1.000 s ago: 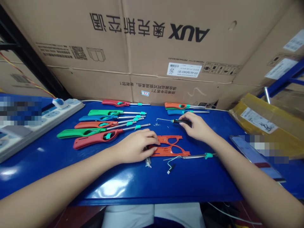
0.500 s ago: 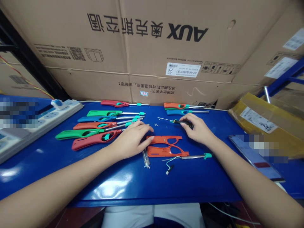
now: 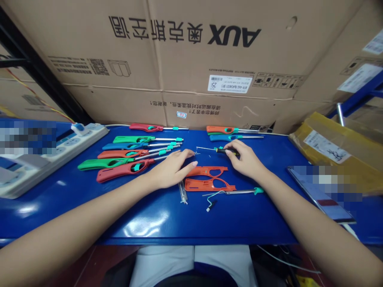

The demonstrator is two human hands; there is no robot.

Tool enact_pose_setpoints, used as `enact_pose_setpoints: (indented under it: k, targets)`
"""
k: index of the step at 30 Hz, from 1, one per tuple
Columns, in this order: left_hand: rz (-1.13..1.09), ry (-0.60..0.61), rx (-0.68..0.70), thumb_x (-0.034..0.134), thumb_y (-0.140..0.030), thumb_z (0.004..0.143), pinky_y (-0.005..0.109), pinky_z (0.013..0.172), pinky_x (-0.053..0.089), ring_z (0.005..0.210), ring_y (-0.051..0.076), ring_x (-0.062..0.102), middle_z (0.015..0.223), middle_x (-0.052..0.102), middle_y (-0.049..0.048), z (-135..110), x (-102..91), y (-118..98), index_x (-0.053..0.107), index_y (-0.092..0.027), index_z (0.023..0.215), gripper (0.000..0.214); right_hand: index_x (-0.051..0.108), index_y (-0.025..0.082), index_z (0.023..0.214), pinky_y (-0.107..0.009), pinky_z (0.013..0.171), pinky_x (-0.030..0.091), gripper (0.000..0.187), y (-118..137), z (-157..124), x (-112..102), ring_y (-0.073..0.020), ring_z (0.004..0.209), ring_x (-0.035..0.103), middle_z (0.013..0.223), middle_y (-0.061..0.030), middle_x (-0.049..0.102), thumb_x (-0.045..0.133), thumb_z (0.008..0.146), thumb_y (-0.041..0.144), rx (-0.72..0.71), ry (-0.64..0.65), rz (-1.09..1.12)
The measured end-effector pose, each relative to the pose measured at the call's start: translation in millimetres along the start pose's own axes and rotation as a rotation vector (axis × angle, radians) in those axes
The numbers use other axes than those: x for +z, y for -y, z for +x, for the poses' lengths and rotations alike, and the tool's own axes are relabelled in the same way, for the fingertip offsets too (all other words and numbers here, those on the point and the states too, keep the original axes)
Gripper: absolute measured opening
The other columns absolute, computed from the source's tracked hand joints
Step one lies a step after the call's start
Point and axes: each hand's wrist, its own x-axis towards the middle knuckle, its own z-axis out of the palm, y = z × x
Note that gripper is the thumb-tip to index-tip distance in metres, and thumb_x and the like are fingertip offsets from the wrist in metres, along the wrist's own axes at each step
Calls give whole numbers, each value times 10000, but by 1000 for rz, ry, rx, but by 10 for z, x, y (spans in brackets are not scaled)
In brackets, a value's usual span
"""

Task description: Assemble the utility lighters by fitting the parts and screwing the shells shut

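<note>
My right hand (image 3: 243, 158) grips a screwdriver (image 3: 224, 151) by its black and yellow handle, shaft pointing left. Its tip is over a little group of small screws (image 3: 196, 153) on the blue table. My left hand (image 3: 175, 167), thumb and forefinger apart, reaches to the left edge of these screws; I see nothing held in it. Below lie two orange lighter shell halves (image 3: 206, 184), the upper one partly behind my left thumb. A clear fuel tank (image 3: 182, 194) lies under my left wrist. A metal lighter tube (image 3: 242, 192) with a wire rests below the shells.
Several long-nosed lighters (image 3: 125, 163) lie in a row at left, more (image 3: 221, 130) at the back right. A power strip (image 3: 74, 147) stands at far left. A phone (image 3: 323, 195) and a yellow-taped box (image 3: 332, 151) are at right; a large carton (image 3: 185, 59) stands behind.
My left fingers have come closer to the small screws. My right hand has moved slightly left with the screwdriver, its tip nearer the screws. The view has shifted a little.
</note>
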Motion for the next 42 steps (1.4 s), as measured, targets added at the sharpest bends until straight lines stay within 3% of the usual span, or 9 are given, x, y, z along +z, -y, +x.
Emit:
enact_pose_setpoints:
  k: [4,8,13,22,27,30,33,36,42]
  targets:
    - [-86,-151,-51,587,-294,962,436,1094,519,1245,250,662,1312,693,143,193,51,79,540,-158,1267,337,622,211,943,-390,770,517,103,-6,0,6,-259,890,653,974,-99,678,524,931,240,-12,-17,12]
    - [-163,-233,-98,684,-239,905,375,965,588,1053,210,744,1165,761,103,479,77,136,556,-167,1264,389,619,216,970,-394,791,518,111,-7,-2,1,-257,905,653,992,-94,673,515,944,246,-36,-20,19]
    - [-200,-190,-114,743,-164,839,305,772,610,753,180,761,803,790,19,741,65,181,694,-171,1020,188,609,214,978,-404,820,514,116,-66,12,-40,-261,928,644,1010,-100,664,503,940,239,-46,-7,-7]
    - [-139,-124,-77,672,-160,863,324,812,620,837,191,771,922,809,60,802,109,270,728,-160,984,133,619,202,932,-386,760,524,99,-167,9,-109,-241,843,636,990,-103,669,522,911,216,28,116,-124]
    - [-5,-107,16,661,-206,847,422,953,570,993,244,723,1041,780,79,716,27,243,740,-182,967,146,645,215,937,-385,720,525,86,-173,-7,-132,-254,844,646,993,-94,693,579,882,206,93,183,-234]
    - [63,-97,82,610,-261,896,487,997,519,1043,282,675,1071,748,116,543,-53,124,734,-161,1000,190,677,205,1040,-445,819,532,180,-141,-7,-142,-312,1000,636,1079,-124,696,577,890,217,84,191,-289]
    - [74,-7,163,578,-297,945,414,942,529,992,241,663,1030,731,81,261,-132,-57,723,-181,1007,195,631,208,1317,-534,927,492,385,-79,-11,-121,-369,1184,569,1325,-153,643,500,957,249,40,194,-330]
    - [73,65,210,576,-340,983,379,916,519,983,224,647,1008,704,62,-28,-191,-205,726,-197,995,208,562,263,1454,-583,1012,424,463,-32,-17,-74,-378,1285,518,1506,-108,565,417,1014,259,-19,238,-347]
    - [52,176,282,610,-385,984,381,922,507,1001,229,631,1089,686,71,-186,-206,-222,717,-215,1093,228,647,233,1296,-555,1010,395,385,-31,7,-8,-333,1164,599,1382,-102,670,390,1011,203,-29,257,-364]
